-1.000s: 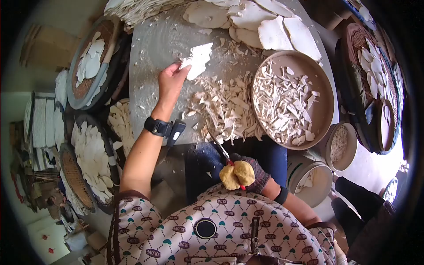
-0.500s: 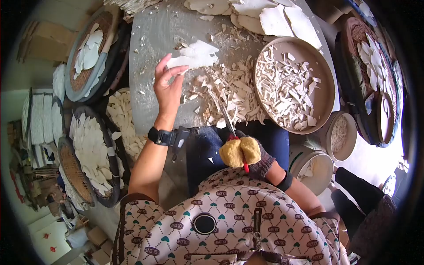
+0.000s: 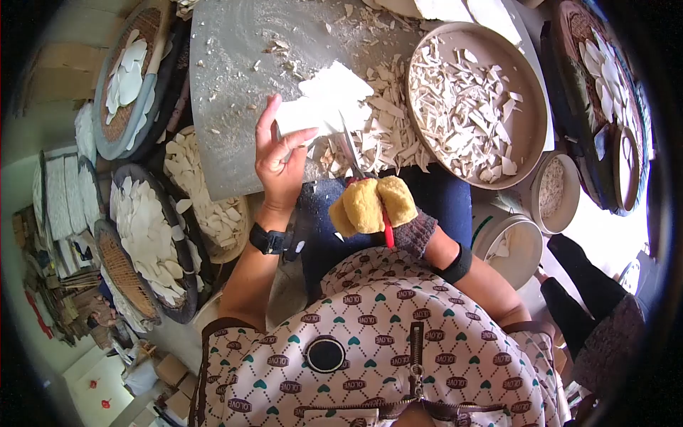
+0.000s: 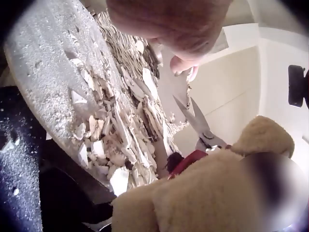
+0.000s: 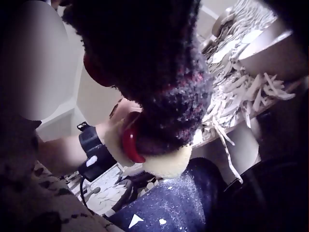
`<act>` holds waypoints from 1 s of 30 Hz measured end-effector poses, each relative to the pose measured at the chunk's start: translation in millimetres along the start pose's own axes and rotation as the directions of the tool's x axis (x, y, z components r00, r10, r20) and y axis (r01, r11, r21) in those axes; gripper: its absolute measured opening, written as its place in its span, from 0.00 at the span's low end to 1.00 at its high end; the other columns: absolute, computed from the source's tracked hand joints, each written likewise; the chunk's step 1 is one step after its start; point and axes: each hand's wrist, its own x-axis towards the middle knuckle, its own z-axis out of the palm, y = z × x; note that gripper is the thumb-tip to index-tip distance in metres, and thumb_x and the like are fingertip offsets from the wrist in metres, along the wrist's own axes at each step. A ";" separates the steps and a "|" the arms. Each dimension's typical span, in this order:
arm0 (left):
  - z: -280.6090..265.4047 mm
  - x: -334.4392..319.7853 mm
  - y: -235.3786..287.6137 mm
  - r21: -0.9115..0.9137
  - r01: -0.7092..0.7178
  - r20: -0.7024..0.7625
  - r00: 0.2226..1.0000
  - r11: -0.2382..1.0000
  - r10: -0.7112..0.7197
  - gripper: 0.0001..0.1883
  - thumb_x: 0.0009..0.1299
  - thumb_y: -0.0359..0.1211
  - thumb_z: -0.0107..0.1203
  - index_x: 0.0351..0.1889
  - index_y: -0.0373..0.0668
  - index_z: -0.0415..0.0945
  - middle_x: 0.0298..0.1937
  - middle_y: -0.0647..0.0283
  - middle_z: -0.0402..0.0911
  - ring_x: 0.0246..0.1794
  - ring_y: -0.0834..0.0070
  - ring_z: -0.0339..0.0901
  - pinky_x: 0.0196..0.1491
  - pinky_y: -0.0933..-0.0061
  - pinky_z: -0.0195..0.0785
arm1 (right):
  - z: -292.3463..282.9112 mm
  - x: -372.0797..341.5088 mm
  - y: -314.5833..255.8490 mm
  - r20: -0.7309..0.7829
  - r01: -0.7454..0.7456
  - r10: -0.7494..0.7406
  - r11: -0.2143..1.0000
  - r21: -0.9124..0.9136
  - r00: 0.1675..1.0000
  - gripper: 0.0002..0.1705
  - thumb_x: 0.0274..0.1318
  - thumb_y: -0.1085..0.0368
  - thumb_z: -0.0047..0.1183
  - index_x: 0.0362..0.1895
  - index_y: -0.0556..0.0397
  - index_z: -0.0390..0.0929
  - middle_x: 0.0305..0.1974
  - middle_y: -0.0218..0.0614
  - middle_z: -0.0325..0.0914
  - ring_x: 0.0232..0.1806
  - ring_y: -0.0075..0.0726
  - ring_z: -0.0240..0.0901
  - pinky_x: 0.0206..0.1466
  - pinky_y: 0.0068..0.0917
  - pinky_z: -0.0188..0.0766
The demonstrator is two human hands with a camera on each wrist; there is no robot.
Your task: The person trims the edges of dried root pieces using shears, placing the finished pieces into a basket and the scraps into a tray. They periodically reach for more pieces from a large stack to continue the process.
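My bare left hand (image 3: 284,160) pinches the edge of a flat, white, brittle-looking slice (image 3: 331,99) with a jagged outline, held over the near edge of the table. My right hand (image 3: 416,231), in a dark knitted glove (image 5: 169,92), grips scissors (image 3: 348,142) by their red handles (image 3: 388,231). Thick yellow spongy padding (image 3: 366,206) covers much of that grip and hides the fingers. In the left wrist view the scissor blades (image 4: 195,118) stand apart, close to the left fingertips (image 4: 181,67). In the head view the blades overlap the slice's lower right part.
White offcuts (image 3: 388,128) heap along the table's near edge, beside a round tray (image 3: 530,121) of cut strips. Larger slices (image 3: 494,21) lie at the back. Baskets of slices (image 3: 146,235) stand at left, buckets (image 3: 516,249) at right. Another person's legs (image 3: 576,285) show at lower right.
The left hand has brought the slice down and closer to the scissors, turning it. The scissors have come up to overlap the slice. The head view has shifted over the table.
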 end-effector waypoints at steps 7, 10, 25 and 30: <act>6.3 -5.7 -12.1 -0.028 0.034 0.021 0.999 0.999 -0.033 0.13 0.54 0.18 0.57 0.30 0.49 0.81 0.62 0.57 0.61 0.63 0.61 0.60 0.59 0.68 0.59 | 11.9 0.6 -4.9 0.061 0.154 -0.169 0.616 -0.772 0.984 0.14 0.52 0.67 0.52 0.45 0.54 0.72 0.42 0.39 0.75 0.44 0.33 0.73 0.49 0.28 0.69; 6.9 -3.7 -11.1 -0.011 0.034 0.009 0.999 0.999 -0.034 0.11 0.55 0.21 0.58 0.30 0.49 0.81 0.58 0.58 0.66 0.60 0.61 0.63 0.59 0.67 0.59 | 10.8 -1.7 -8.0 0.009 0.103 -0.183 0.508 -0.855 0.983 0.15 0.49 0.66 0.55 0.43 0.53 0.74 0.41 0.38 0.76 0.43 0.33 0.73 0.49 0.27 0.69; 13.4 2.3 36.7 -0.397 0.736 0.387 0.676 0.548 -0.627 0.20 0.64 0.26 0.51 0.53 0.32 0.59 0.37 0.55 0.78 0.28 0.74 0.78 0.28 0.80 0.72 | -4.9 -11.6 -15.4 0.013 0.172 -0.182 0.897 -0.408 0.983 0.13 0.58 0.68 0.43 0.47 0.57 0.70 0.45 0.40 0.74 0.48 0.32 0.71 0.52 0.29 0.67; 30.7 0.1 40.7 -0.450 0.668 0.325 0.741 0.593 -0.588 0.20 0.65 0.26 0.49 0.56 0.34 0.61 0.42 0.57 0.76 0.36 0.74 0.77 0.32 0.77 0.73 | 16.9 -26.4 -22.1 -0.163 0.084 -0.097 0.993 -0.086 0.982 0.12 0.56 0.67 0.47 0.45 0.55 0.70 0.41 0.37 0.75 0.44 0.32 0.73 0.49 0.27 0.69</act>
